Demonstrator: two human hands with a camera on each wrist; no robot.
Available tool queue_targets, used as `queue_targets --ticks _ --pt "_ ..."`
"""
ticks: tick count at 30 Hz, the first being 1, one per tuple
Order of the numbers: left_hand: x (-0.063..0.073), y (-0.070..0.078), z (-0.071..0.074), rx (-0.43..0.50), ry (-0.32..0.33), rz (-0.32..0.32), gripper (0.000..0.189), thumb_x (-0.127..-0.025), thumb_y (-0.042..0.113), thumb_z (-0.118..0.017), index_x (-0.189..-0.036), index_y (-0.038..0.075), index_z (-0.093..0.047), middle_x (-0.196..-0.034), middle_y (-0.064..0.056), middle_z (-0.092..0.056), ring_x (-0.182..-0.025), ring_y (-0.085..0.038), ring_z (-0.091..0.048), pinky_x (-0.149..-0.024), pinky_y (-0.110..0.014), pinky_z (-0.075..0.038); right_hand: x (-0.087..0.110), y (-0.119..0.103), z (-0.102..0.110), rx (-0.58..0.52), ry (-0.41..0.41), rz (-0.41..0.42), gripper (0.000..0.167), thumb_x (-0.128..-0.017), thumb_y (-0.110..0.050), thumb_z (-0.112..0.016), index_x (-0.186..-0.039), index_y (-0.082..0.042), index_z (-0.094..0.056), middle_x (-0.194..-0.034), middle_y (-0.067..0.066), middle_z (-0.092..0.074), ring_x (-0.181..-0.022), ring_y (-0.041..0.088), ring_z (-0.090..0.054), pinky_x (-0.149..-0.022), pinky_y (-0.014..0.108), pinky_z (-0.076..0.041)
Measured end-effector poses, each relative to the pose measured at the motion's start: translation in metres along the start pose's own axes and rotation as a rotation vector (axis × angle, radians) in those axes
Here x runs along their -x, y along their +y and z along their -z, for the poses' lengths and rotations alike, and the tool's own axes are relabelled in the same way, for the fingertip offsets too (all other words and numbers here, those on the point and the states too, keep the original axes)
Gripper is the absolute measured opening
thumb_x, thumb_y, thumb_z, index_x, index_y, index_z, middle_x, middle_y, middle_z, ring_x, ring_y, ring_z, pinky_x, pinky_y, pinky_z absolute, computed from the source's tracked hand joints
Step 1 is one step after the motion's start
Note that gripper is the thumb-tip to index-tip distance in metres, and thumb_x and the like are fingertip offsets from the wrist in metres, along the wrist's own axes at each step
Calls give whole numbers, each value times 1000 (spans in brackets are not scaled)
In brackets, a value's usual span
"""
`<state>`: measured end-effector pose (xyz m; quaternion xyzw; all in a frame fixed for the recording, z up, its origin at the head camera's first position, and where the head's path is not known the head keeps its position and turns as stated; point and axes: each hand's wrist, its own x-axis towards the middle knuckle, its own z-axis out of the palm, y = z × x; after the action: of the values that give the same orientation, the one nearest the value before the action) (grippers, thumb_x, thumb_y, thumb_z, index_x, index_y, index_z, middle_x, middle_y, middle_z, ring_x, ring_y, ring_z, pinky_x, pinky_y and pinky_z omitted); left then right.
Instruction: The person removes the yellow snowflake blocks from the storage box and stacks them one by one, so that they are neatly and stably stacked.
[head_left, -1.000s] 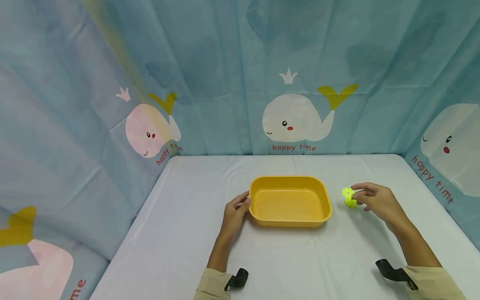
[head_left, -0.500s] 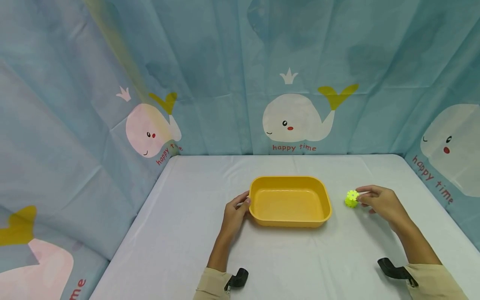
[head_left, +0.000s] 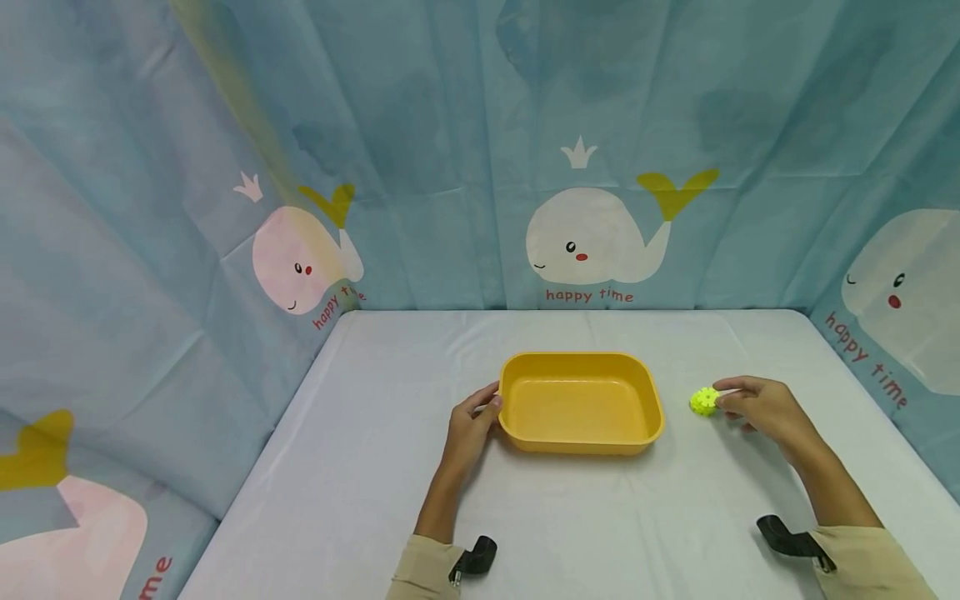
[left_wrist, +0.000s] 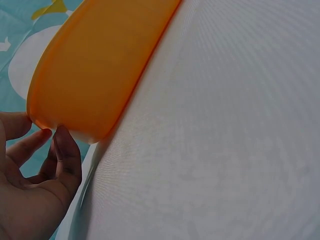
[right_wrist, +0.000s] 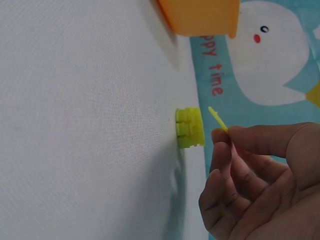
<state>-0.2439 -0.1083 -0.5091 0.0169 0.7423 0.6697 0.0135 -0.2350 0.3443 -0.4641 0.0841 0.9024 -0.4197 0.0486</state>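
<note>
A shallow yellow tray (head_left: 581, 444) stands on the white cloth. My left hand (head_left: 467, 429) holds its left end, thumb and fingertips at the wall and rim (left_wrist: 32, 102). Right of the tray, my right hand (head_left: 765, 408) pinches a thin neon-yellow notched plastic disc (right_wrist: 218, 119) between thumb and index finger. The right wrist view has this disc edge-on and tilted, beside a short stack of similar notched discs (right_wrist: 189, 128). A small gap shows between disc and stack there. In the head view the held disc overlaps the stack.
White cloth (head_left: 352, 433) covers the table. Blue curtains printed with whales (head_left: 585, 237) hang behind the table and along both sides. A black wrist mount (head_left: 475, 557) sticks out by the left sleeve, another mount (head_left: 787, 540) by the right.
My right hand has moved slightly right and toward me with the disc, from beyond and left of the stack to over it. The left hand and tray have stayed still.
</note>
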Motion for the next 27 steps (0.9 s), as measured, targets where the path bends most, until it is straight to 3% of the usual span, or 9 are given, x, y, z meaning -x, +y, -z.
queue_targets --ticks 27 --pt "0 -1 -1 -3 11 11 43 -107 34 -64 -147 20 -65 -136 -10 -64 -107 -23 -66 -86 -24 -58 -2 10 -1 9 -26 -11 48 -104 -21 -62 -140 12 -58 -101 14 -75 -85 20 -65 -64 32 -58"
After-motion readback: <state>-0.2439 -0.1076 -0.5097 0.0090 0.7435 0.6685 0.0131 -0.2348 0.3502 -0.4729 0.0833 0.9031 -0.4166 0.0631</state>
